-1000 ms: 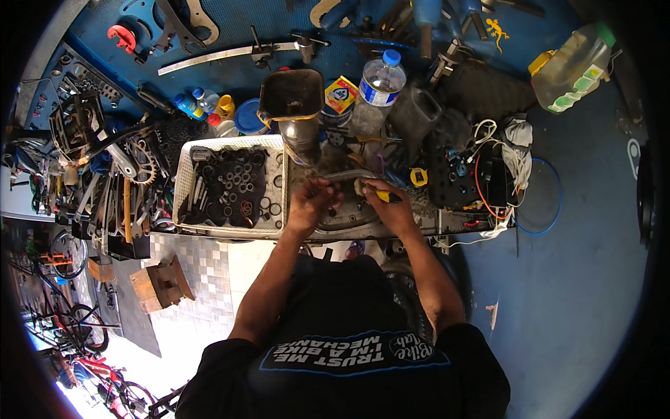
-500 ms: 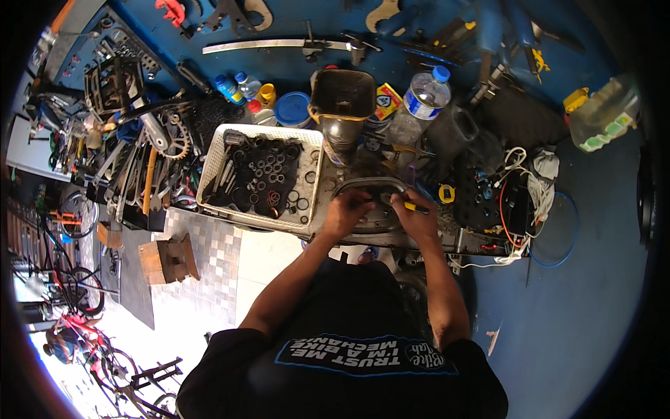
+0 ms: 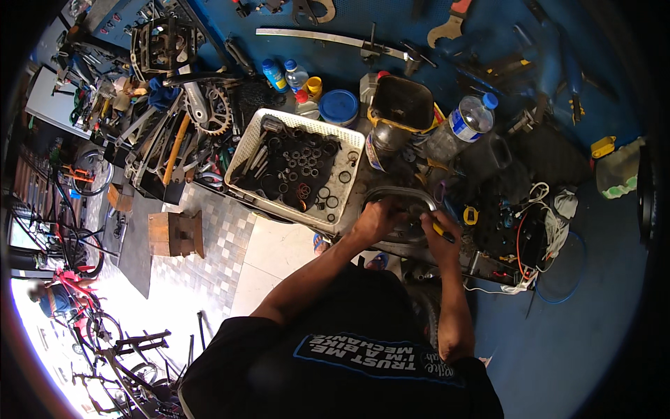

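On the workbench in front of me, a dark curved frame or rim (image 3: 399, 190) arches around the space between my hands. My right hand (image 3: 442, 234) grips a tool with a yellow and black handle (image 3: 440, 230); its working end is hidden by the fingers and shadow. At the left side of the curved piece, my left hand (image 3: 375, 221) has its fingers bent inward and closed near the tool. What those fingers pinch is too dark and small to name.
A white plastic basket (image 3: 239, 171) with rings, bearings and small metal parts stands left of my hands. Behind are a blue-lidded tub (image 3: 338, 107), a dark open container (image 3: 403, 105) and a clear bottle (image 3: 466, 120). White cables (image 3: 555, 230) lie at right; bike parts crowd the left.
My view has turned, so the bench appears further right and tilted. Both hands stay at the curved piece, and the yellow and black tool remains in my right hand.
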The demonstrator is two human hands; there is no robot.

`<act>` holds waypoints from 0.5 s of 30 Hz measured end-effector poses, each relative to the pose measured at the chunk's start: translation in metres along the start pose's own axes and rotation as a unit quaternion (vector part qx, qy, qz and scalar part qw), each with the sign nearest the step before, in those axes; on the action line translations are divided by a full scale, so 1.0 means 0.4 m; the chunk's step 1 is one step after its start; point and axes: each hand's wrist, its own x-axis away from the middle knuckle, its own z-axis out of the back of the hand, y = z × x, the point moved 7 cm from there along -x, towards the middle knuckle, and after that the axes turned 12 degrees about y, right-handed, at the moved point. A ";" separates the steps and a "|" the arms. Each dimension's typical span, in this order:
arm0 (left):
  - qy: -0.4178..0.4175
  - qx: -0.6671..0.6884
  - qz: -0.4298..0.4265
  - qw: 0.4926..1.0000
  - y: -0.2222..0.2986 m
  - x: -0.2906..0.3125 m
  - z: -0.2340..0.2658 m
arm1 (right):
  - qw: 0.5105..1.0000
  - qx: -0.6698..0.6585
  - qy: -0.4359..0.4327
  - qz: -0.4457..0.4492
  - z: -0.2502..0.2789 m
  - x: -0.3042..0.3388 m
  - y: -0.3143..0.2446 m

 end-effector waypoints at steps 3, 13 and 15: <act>-0.020 0.010 0.034 0.999 -0.022 0.019 0.000 | 0.997 0.005 -0.048 -0.054 -0.015 0.027 -0.088; -0.065 -0.006 -0.018 0.998 0.033 0.014 0.003 | 0.996 0.010 -0.025 -0.081 -0.011 0.021 -0.013; -0.099 0.041 0.102 0.989 0.016 0.029 0.006 | 0.999 0.033 -0.011 -0.023 -0.004 0.023 0.075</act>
